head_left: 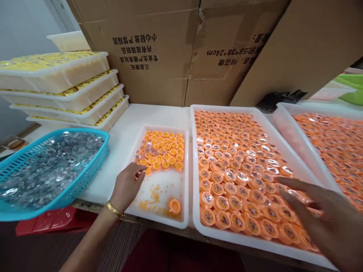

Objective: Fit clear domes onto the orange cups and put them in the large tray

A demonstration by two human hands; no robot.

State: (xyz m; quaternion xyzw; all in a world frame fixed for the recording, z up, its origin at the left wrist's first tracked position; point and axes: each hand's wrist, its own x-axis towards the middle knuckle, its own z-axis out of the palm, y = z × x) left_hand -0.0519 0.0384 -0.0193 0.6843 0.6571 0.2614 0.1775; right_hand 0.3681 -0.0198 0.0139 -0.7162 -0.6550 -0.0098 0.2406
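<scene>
Many orange cups (235,221) to handle lightly
Go gently with left hand (126,187), fingers curled, grip impossible to tell; with open-fingered right hand (330,217), avoid pressing on any.

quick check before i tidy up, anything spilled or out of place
Loose yellow-orange bits lie scattered in the small white tray, apparently spilled, and one orange cup sits near them, apart from the grouped cups.

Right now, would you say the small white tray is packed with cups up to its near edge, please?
No, the near part of the small white tray holds only one orange cup and scattered yellow bits.
</scene>
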